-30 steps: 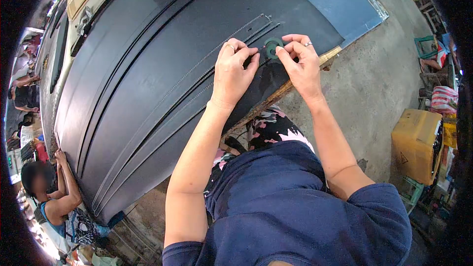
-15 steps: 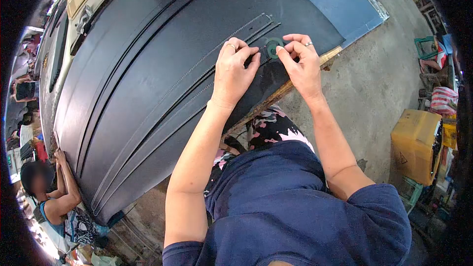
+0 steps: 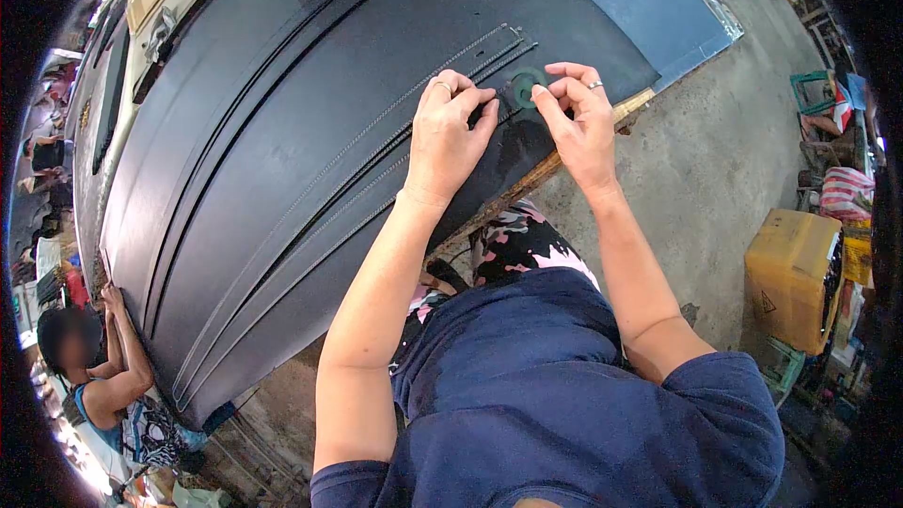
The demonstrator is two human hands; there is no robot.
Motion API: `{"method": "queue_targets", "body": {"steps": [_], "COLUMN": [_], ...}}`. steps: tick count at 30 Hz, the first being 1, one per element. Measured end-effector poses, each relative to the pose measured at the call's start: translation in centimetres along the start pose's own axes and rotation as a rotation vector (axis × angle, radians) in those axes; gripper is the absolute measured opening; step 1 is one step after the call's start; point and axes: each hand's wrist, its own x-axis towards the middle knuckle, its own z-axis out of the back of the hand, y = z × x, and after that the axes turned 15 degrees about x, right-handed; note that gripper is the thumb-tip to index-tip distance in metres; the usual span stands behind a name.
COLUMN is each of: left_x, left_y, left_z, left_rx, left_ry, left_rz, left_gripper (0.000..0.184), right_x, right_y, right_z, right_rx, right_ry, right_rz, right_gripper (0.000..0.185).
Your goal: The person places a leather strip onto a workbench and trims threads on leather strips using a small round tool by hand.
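Observation:
A thumb-and-fingertip pinch closes my left hand [image 3: 450,136] over the near side of the dark table; whatever lies between the fingertips is too small to make out. Just to its right, my right hand [image 3: 579,122] grips the edge of a dark green round disc [image 3: 523,85] with a ring-like middle, thumb on its face. Both hands are above the black tabletop [image 3: 282,113], close to its wooden edge. Long thin beaded strips [image 3: 350,152] run along the table, passing under or behind my left hand.
More dark strips [image 3: 243,64] lie farther across the table. At the far left end, a person [image 3: 113,367] has their hands at the table edge. A blue-grey panel [image 3: 640,9] covers the far right corner. A taped cardboard box [image 3: 793,273] stands right, beyond the concrete floor [image 3: 696,198].
My right hand has shifted slightly right, and the green disc has moved a little with it. My left hand stays nearly still in its pinch.

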Motion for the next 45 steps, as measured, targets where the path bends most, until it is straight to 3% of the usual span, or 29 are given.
{"method": "queue_targets", "body": {"steps": [45], "left_x": [-0.03], "left_y": [-0.16], "left_z": [-0.04], "left_rx": [-0.031], "left_ry": [0.004], "left_rz": [0.022], "left_gripper": [0.012], "right_x": [-0.02], "right_y": [-0.19], "right_z": [-0.12], "right_rx": [-0.047], "right_ry": [0.038], "right_rz": [0.091], "right_gripper": [0.014]}}
